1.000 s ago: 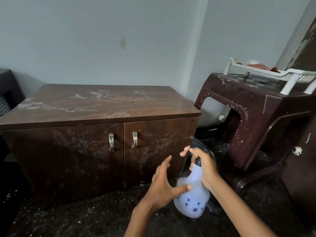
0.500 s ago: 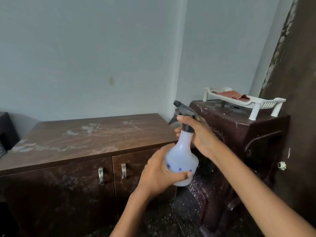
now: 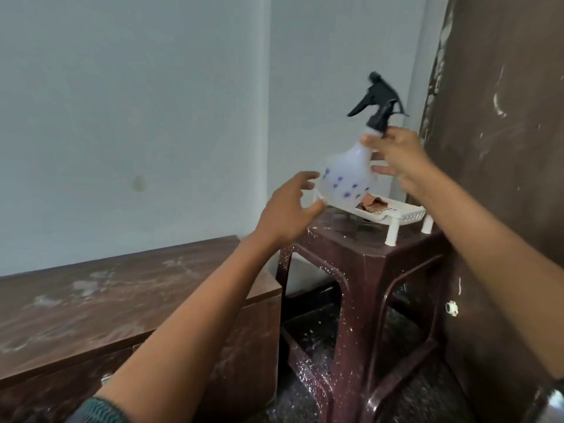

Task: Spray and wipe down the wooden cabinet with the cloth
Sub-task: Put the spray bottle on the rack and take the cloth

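The cabinet point(image 3: 128, 303) is cut off at the left and bottom edges; its doors are mostly hidden behind the left forearm. Its wooden top is streaked with pale dusty smears. The bottle point(image 3: 348, 175), translucent white plastic with blue dots and a black trigger head, is motion-blurred and tilted. The right hand point(image 3: 399, 157) holds it at the neck, fingers pinching just under the head. The left hand point(image 3: 287, 215) has its fingers spread, fingertips at the bottle's base. A reddish cloth point(image 3: 370, 204), partly hidden by the bottle, lies in a white slotted tray point(image 3: 403, 213) on a glossy brown plastic stool point(image 3: 363, 270) beside the cabinet.
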A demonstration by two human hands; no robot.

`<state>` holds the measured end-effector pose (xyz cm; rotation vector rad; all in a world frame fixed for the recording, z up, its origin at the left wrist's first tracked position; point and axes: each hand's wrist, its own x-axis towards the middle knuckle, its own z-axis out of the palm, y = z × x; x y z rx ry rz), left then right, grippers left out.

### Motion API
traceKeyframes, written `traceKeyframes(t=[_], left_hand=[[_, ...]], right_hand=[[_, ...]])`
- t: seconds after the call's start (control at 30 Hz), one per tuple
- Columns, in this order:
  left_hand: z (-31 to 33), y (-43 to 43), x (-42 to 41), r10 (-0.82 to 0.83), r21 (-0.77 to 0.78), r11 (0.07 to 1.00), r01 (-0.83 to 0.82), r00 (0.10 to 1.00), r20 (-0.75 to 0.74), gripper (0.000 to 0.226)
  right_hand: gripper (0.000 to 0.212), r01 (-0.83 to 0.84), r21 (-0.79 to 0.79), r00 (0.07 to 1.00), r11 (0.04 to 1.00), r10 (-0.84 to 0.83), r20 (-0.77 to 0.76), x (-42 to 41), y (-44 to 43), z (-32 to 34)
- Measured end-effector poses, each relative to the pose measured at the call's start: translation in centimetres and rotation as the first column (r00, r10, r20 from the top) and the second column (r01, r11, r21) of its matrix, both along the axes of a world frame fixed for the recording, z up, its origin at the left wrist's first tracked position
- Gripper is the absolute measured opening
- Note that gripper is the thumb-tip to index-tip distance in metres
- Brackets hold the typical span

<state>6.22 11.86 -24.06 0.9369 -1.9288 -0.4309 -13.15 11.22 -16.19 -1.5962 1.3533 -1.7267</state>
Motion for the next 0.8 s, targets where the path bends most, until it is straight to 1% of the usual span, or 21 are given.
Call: traceKeyframes(t=[0.07, 0.13, 0.17, 0.23, 0.3, 0.37, 0.5, 0.6, 0.8], left_hand=[[0.0, -0.8, -0.8, -0.023, -0.019, 1.000, 0.024, 0.999, 0.041, 0.033], [-0.9, -1.7, -1.2, -0.050, 0.003, 0.999, 0.049, 0.997, 0.054, 0.025], [-1.3, -2.3, -1.4, -0.057, 0.018, 0.998, 0.056, 0.996, 0.063, 0.022], [-1.8, -3.9, -2.0, -0.065, 0.051, 0.997, 0.060, 0.994, 0.087, 0.020], [-1.6, -5.8, -3.0, -0.079, 0.090, 0.993, 0.071, 0.992, 0.097, 0.020], [-0.5, -7.6, -4.5, -0.109, 0.131, 0.987, 0.094, 0.987, 0.115, 0.020], [2.9, -10.2, -7.2, -0.162, 0.180, 0.975, 0.132, 0.973, 0.164, 0.023], [5.1, -11.5, -9.2, -0.191, 0.241, 0.959, 0.146, 0.966, 0.175, 0.023], [9.2, -12.8, -12.1, -0.268, 0.383, 0.904, 0.187, 0.948, 0.169, 0.022]], right_hand=[[0.008, 0.120, -0.019, 0.992, 0.993, -0.119, 0.040, -2.7, -1.9, 0.3], [0.008, 0.199, -0.021, 0.978, 0.980, -0.197, 0.069, -5.1, -3.8, 0.0], [0.009, 0.231, -0.015, 0.971, 0.973, -0.230, 0.073, -6.2, -4.6, -0.2], [0.023, 0.279, 0.011, 0.958, 0.960, -0.279, 0.064, -8.2, -6.4, -0.6], [0.030, 0.312, 0.066, 0.948, 0.948, -0.315, 0.042, -10.0, -8.0, -0.9], [0.029, 0.332, 0.144, 0.941, 0.932, -0.338, 0.019, -11.4, -9.4, -1.1], [0.031, 0.334, 0.271, 0.935, 0.903, -0.353, 0.024, -12.8, -11.0, -1.1], [0.032, 0.314, 0.349, 0.941, 0.883, -0.337, 0.006, -13.5, -11.3, -1.1], [0.031, 0.310, 0.524, 0.938, 0.793, -0.344, -0.034, -14.8, -11.3, -0.2]])
